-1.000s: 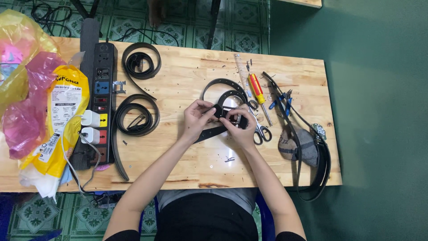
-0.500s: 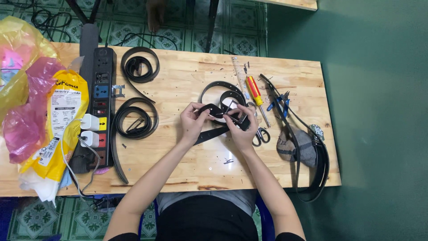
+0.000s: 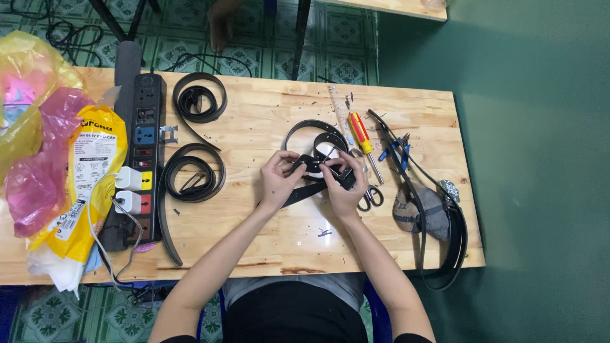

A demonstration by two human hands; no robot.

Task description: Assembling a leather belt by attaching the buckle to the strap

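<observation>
- Head view: a black belt (image 3: 316,166) lies between the two hands on the wooden counter (image 3: 267,121); its loop curls away toward 12 o'clock and its loose end trails to 7 o'clock under the left hand (image 3: 277,181).
- The left hand pinches the strap, fingers closed on it, at 9 o'clock of the buckle end.
- The right hand (image 3: 346,187) grips the buckle end at 3 o'clock, fingers curled around it.
- Both forearms reach up from 6 o'clock, wrists bent inward toward each other.
- Scissors (image 3: 368,197) lie just beside the right hand at 3 o'clock; a red-and-yellow screwdriver (image 3: 362,136) lies at 1 o'clock.
- Two coiled belts (image 3: 194,171) rest well apart at 9 o'clock, beside a black power strip (image 3: 143,136).
- Plastic bags (image 3: 57,159), yellow and pink, sit at the far 9 o'clock edge; their contents cannot be told.
</observation>
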